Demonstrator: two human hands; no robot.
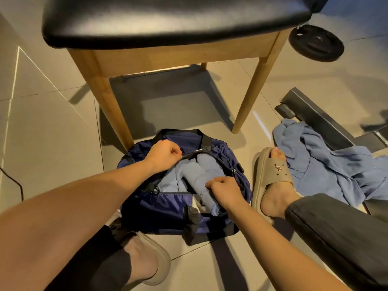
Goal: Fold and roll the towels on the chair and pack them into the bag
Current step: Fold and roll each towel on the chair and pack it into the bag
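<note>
The chair (168,17) stands over the scene with its black seat bare of towels, so the folding and rolling look done. Below it on the floor, the navy bag (168,206) lies unzipped. Pale blue cloth (327,164) is crumpled well to the right, beside a slippered foot (whether it is another towel is unclear). Inside the bag, the rolled towels (197,171) lie side by side. The left hand (163,153) pinches the far rim of the opening at the zip. The right hand (224,190) has its fingers curled at the near rim, probably gripping the bag's edge rather than a roll. Packing seems finished; next, the rims need drawing together over the rolls.
</note>
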